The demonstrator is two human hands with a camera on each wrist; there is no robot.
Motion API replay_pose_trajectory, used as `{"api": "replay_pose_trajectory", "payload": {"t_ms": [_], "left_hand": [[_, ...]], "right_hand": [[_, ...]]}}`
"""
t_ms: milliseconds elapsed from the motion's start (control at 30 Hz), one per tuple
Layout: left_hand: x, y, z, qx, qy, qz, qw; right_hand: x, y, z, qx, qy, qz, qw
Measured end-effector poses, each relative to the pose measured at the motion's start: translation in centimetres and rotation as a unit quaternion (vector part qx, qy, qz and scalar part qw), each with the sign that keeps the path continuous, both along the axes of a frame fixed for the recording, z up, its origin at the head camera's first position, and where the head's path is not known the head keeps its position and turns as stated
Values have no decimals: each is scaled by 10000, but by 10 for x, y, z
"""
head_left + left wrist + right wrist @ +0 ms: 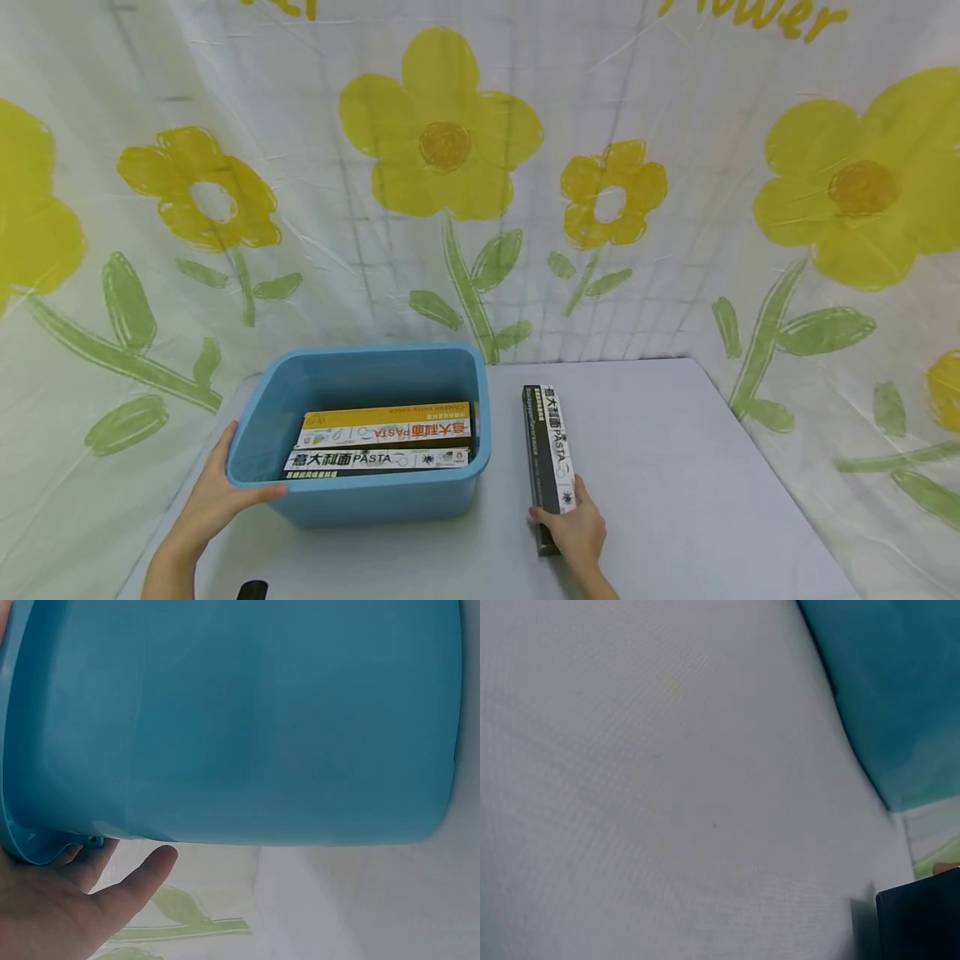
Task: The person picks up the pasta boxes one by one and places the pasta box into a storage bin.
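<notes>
A blue plastic tub (390,500) stands on the grey table and holds two long pasta boxes (378,435) lying flat. My left hand (217,492) grips the tub's near left rim, thumb over the edge; in the left wrist view the tub's wall (240,720) fills the frame above my palm (52,907). A third long black pasta box (549,454) lies on the table just right of the tub. My right hand (573,525) holds its near end, fingers curled round it. The right wrist view shows only a dark corner of the box (922,919) and the tub (900,675).
The grey table (675,500) stretches to the right of the box. A white cloth printed with yellow flowers (450,150) hangs behind and at both sides. A small dark object (252,591) shows at the frame's bottom edge.
</notes>
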State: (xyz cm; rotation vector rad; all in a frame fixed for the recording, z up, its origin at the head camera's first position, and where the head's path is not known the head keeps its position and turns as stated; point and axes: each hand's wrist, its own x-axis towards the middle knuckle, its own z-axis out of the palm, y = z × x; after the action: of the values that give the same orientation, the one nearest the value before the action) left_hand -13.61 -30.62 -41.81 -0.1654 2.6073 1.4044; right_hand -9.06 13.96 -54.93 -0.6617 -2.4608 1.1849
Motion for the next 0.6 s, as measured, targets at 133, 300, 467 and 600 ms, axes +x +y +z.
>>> {"api": "replay_pose_trajectory", "payload": {"t_ms": [133,300,467,600], "left_hand": [[0,0,0,31,19,-9,10000],[0,-1,0,79,8,-38,10000],[-1,0,0,25,-160,19,9999],[-1,-1,0,-7,-140,5,9999]], "right_hand": [[-1,4,7,-18,115,-13,9999],[-1,14,19,26,112,31,9999],[1,26,41,-47,0,126,9999],[3,35,64,-162,73,243,9995]]}}
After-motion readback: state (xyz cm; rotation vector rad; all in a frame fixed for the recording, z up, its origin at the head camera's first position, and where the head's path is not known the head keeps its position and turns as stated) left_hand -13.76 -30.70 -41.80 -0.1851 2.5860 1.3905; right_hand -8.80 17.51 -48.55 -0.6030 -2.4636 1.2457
